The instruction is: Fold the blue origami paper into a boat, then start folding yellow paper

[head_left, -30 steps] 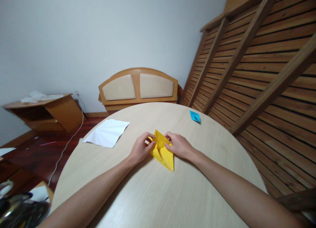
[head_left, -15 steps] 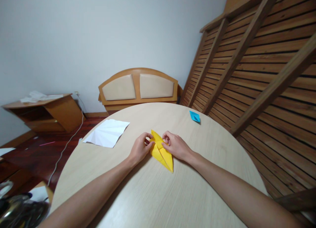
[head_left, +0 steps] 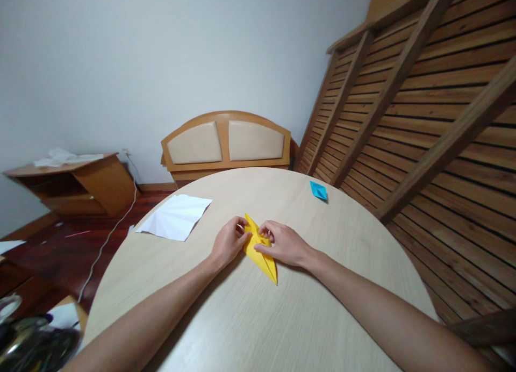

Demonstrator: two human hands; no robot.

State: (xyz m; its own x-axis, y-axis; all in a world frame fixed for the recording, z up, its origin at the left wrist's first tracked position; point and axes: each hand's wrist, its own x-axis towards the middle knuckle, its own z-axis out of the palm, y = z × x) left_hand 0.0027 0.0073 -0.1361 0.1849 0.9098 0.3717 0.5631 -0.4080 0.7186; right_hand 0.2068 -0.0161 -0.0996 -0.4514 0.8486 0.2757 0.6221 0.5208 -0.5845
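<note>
A folded piece of yellow paper [head_left: 262, 262], long and pointed at both ends, is between my two hands over the middle of the table. My left hand [head_left: 229, 240] pinches its left edge, thumb on top. Across the paper's middle, the thumb and bent fingers of my right hand [head_left: 285, 244] grip a folded flap. My right fingers hide part of the centre folds. Farther back on the right lies a small folded blue paper boat [head_left: 318, 190], apart from both hands.
The round pale wooden table [head_left: 306, 318] carries a creased white sheet [head_left: 175, 217] at its left. A wooden headboard [head_left: 224, 141] stands behind it. Slatted wooden panels [head_left: 403, 114] lean along the right. A low cabinet [head_left: 97, 184] and a cable [head_left: 105, 243] are on the left.
My right hand has shifted left, over the middle of the yellow paper, pulling at its flap. The paper looks narrower and its near tip has moved slightly left. My left hand is nearly still.
</note>
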